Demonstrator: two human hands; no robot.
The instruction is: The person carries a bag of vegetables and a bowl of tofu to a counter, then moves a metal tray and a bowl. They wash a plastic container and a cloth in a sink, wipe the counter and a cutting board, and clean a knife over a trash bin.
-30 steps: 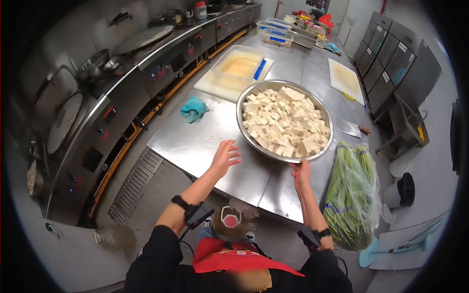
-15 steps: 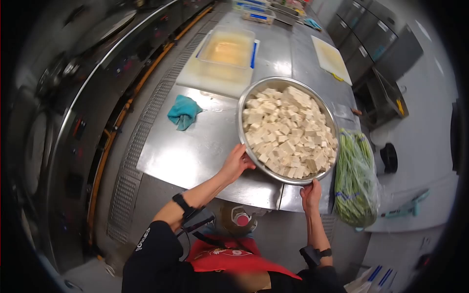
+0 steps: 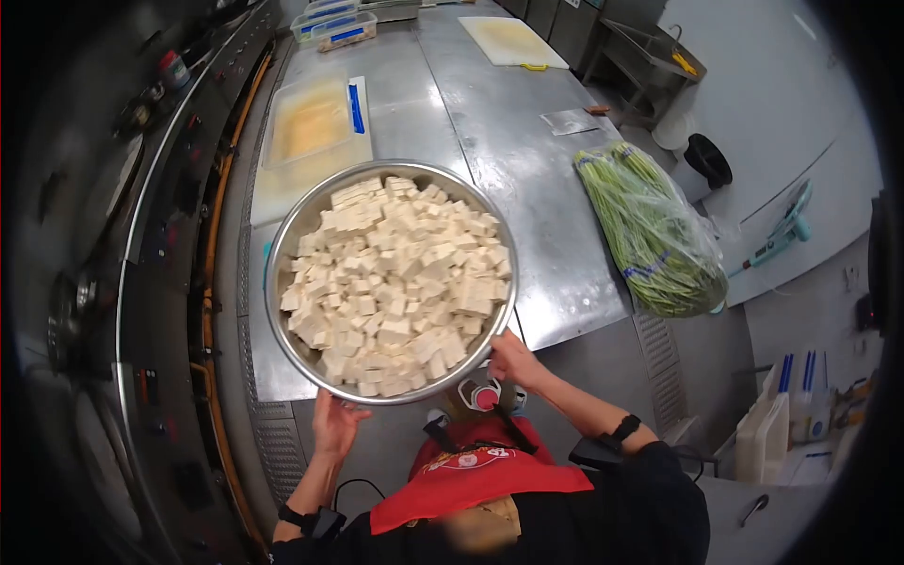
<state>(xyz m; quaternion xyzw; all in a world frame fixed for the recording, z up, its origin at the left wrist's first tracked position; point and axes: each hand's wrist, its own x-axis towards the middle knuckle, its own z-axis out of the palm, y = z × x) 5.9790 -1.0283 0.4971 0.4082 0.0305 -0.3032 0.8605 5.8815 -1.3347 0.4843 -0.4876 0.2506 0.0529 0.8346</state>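
A wide steel bowl [image 3: 273, 282] heaped with pale tofu cubes [image 3: 400, 282] is between my hands, over the near left part of the steel table. My left hand [image 3: 336, 424] grips the bowl's near left rim, with the fingers partly hidden under it. At the near right side of the bowl, my right hand [image 3: 515, 362] is closed on the rim. The bowl covers most of the teal cloth [image 3: 267, 252], of which a sliver shows at its left.
A plastic container [image 3: 306, 127] rests on a white cutting board [image 3: 273, 198] at the left. Bagged long green vegetables [image 3: 650, 226] lie along the table's right edge. Farther back are another cutting board [image 3: 508, 42] and lidded containers [image 3: 344, 33]. A stove line [image 3: 179, 226] runs along the left.
The bowl of tofu has moved left across the table in both hands and now hides most of the teal cloth. The camera view has turned as well.
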